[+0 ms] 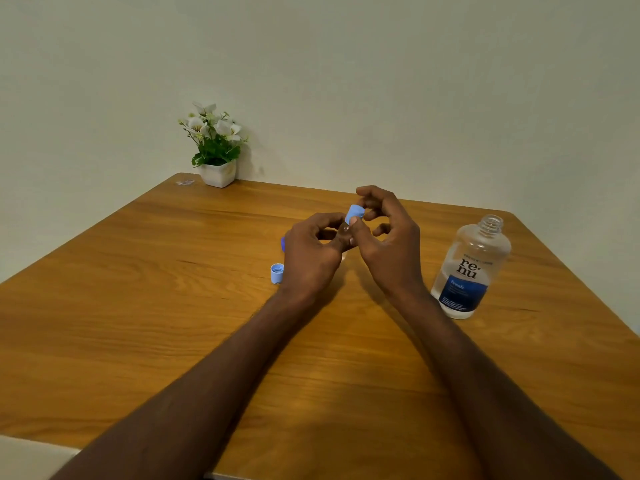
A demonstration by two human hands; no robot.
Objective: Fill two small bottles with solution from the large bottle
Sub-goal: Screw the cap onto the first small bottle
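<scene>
My left hand [311, 258] grips a small clear bottle [343, 233] above the middle of the table; most of the bottle is hidden by my fingers. My right hand [388, 244] pinches the light blue cap [355, 213] at the top of that bottle. The large clear bottle [471, 268] with a blue label stands uncapped at the right, apart from both hands. A loose light blue cap [277, 273] lies on its side left of my left wrist. A sliver of another blue object [283, 244] peeks out behind my left hand.
A wooden table [173, 306] fills the view, with its far edge against a pale wall. A white pot of artificial flowers [216, 150] stands at the far left corner, with a small clear scrap [185, 182] beside it.
</scene>
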